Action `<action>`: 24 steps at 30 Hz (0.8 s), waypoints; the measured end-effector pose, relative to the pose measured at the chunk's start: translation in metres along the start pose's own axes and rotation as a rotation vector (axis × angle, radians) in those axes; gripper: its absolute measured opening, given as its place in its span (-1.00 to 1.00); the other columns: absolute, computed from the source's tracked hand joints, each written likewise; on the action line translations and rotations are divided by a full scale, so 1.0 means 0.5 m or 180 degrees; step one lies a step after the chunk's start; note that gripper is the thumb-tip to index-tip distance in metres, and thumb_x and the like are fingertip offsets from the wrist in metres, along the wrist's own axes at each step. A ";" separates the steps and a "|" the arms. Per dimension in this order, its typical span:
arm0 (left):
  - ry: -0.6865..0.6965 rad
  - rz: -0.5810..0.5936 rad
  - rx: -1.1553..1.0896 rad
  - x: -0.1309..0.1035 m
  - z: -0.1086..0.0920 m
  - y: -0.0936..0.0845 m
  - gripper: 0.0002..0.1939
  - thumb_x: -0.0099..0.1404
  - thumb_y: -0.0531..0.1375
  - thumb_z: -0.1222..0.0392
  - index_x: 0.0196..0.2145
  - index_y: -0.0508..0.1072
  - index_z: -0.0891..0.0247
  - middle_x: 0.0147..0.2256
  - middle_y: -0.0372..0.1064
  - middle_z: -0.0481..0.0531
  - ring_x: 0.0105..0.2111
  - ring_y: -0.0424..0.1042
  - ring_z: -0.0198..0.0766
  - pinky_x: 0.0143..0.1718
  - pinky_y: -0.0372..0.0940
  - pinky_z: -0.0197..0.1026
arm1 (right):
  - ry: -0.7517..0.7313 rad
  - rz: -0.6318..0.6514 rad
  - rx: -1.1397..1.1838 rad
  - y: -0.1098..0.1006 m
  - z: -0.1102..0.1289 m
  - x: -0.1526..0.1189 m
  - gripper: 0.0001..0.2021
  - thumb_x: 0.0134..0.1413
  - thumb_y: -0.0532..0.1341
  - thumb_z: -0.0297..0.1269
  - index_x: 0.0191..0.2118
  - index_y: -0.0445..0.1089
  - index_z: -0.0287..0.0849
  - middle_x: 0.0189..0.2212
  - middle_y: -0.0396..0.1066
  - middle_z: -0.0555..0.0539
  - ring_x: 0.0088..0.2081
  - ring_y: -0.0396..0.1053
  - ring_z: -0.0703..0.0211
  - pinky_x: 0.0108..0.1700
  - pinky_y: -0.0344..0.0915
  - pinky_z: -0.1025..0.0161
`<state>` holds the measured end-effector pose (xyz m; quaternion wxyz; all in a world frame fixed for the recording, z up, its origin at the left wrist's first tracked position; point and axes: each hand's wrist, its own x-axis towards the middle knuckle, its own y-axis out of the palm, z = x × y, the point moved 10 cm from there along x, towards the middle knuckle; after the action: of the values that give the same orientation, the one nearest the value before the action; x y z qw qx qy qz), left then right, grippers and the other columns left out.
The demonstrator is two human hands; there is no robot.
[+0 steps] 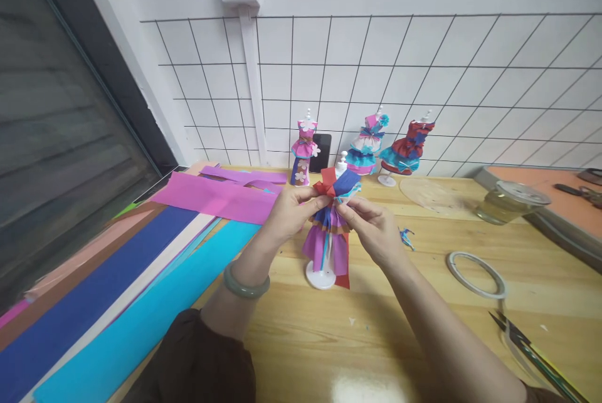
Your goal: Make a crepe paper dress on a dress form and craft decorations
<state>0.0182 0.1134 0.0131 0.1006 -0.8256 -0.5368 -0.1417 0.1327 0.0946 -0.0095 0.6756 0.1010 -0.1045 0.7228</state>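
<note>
A small white dress-form stand (321,276) stands upright on the table before me, wearing a crepe paper dress (324,243) with a purple skirt, a blue and brown layer and a red and blue top. Pinched at the left of its waist is the paper, between the thumb and fingers of my left hand (297,207). My right hand (374,224) grips the paper at the waist from the other side, thumb and fingertips together. Under the skirt's right side hangs a red paper strip (345,274). My fingertips hide part of the waist.
Three dressed mannequins, one pink (305,149), stand by the wall near a phone (322,151). Crepe paper sheets (155,309) cover the left. To the right are a tape roll (476,274), scissors (527,346), a glass cup (510,202) and a blue scrap (407,238).
</note>
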 end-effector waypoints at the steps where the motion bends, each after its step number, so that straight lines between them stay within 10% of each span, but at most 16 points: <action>1: -0.0041 -0.0036 -0.0040 0.000 0.003 0.000 -0.71 0.13 0.17 0.06 -0.23 0.50 0.25 -0.37 0.45 0.02 -0.38 0.40 -0.25 -0.33 0.30 -0.17 | -0.0028 -0.0020 -0.0035 -0.001 0.001 0.000 -0.73 -0.06 0.24 -0.14 -0.21 0.45 -0.13 -0.23 0.46 -0.04 -0.26 0.41 0.12 -0.26 0.41 0.19; 11: -0.0006 0.0141 0.0471 -0.001 -0.010 0.009 -0.70 0.17 0.14 0.08 -0.18 0.47 0.25 -0.23 0.45 0.07 -0.21 0.39 -0.14 -0.16 0.26 -0.12 | -0.0070 -0.0313 -0.0024 -0.013 0.005 0.000 -0.67 -0.04 0.21 -0.09 -0.17 0.42 -0.16 -0.22 0.44 -0.08 -0.25 0.39 0.09 -0.28 0.39 0.19; 18: 0.0606 -0.0817 0.2374 -0.029 -0.091 0.002 -0.81 0.20 0.10 0.13 -0.34 0.49 0.19 -0.27 0.45 0.04 -0.17 0.36 -0.17 -0.09 0.19 -0.14 | -0.0509 -0.0666 -0.0595 -0.022 0.034 -0.011 -0.69 0.05 0.12 -0.09 -0.19 0.40 -0.17 -0.27 0.43 -0.08 -0.23 0.35 0.09 -0.22 0.30 0.18; 24: 0.0218 -0.0771 0.1938 -0.030 -0.072 0.020 -0.81 0.16 0.12 0.06 -0.35 0.42 0.20 -0.32 0.45 -0.05 -0.30 0.41 -0.26 -0.26 0.25 -0.24 | -0.0801 -0.0738 -0.1345 -0.010 0.065 -0.023 -0.80 0.12 0.06 -0.22 -0.26 0.36 -0.20 -0.37 0.36 -0.06 -0.32 0.28 0.15 -0.26 0.21 0.23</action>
<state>0.0169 0.0850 0.0414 0.3432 -0.6825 -0.6452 -0.0133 0.1387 0.0746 0.0183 0.7416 0.0581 -0.3239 0.5846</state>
